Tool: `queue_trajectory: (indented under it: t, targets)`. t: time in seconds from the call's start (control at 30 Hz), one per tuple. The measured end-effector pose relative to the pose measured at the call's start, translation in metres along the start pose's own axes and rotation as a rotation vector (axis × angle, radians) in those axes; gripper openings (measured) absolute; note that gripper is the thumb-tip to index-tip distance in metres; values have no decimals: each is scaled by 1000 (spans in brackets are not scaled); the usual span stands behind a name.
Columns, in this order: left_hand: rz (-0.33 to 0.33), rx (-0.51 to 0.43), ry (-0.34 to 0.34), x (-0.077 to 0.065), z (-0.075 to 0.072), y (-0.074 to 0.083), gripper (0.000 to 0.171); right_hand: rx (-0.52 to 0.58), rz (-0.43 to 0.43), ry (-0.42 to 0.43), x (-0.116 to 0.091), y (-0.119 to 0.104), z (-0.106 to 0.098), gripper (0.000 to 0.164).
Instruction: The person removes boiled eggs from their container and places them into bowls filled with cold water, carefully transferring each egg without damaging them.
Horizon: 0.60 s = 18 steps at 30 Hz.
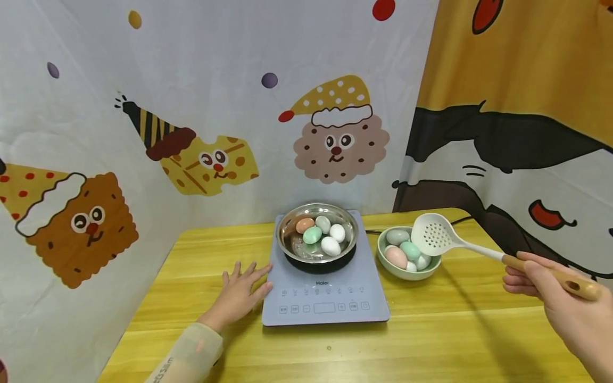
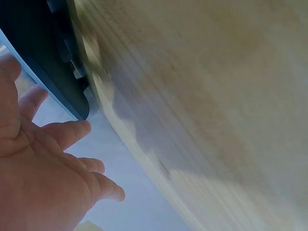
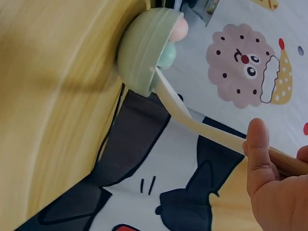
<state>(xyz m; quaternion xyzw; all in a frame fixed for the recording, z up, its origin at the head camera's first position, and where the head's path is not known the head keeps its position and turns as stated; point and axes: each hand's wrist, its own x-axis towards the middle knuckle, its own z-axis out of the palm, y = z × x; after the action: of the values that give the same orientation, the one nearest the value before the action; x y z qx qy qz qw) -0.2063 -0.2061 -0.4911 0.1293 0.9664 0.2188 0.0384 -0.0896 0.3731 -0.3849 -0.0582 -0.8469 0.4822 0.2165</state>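
My right hand [image 1: 551, 292] grips the wooden handle of a white slotted skimmer [image 1: 433, 235]. The skimmer's perforated head overlaps the right side of a pale green bowl [image 1: 407, 272] in the head view. Several coloured eggs [image 1: 396, 256] lie in that bowl. In the right wrist view the skimmer's neck [image 3: 180, 115] crosses the bowl's rim. My left hand [image 1: 241, 292] has its fingers spread, fingertips right at the left edge of the induction cooktop [image 1: 325, 314]. On the cooktop stands a steel pan [image 1: 282, 247] with several eggs [image 1: 312, 234] in white, green, grey and orange-brown.
A yellow wood-grain table [image 1: 421, 346] carries everything. Behind it hangs a printed cloth [image 1: 215, 64] with cartoon biscuits and cheese. A dark cable [image 1: 462, 219] runs behind the bowl. The cooktop's front panel has touch buttons and a display.
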Motion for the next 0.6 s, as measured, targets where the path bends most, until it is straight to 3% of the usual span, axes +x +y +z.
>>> queue_trajectory:
  t: [0.07,0.17,0.3,0.43,0.5,0.6]
  targets:
    - [1,2,1,0,0,0,60,-9,-34,10,-1,-4,1,33]
    - [2,6,4,0,-1,0,60,-45,-184,42,0,-13,5,32]
    - [4,9,0,0,-2,0,59,-212,-598,73,6,-30,17,33]
    - [2,9,5,0,-2,1,59,-282,-968,65,17,-52,43,59]
    - [-1,14,7,0,-2,1,59,-255,-1086,41,23,-64,63,57]
    - [-4,15,0,-1,-1,2,58,-195,-1177,-40,30,-79,92,52]
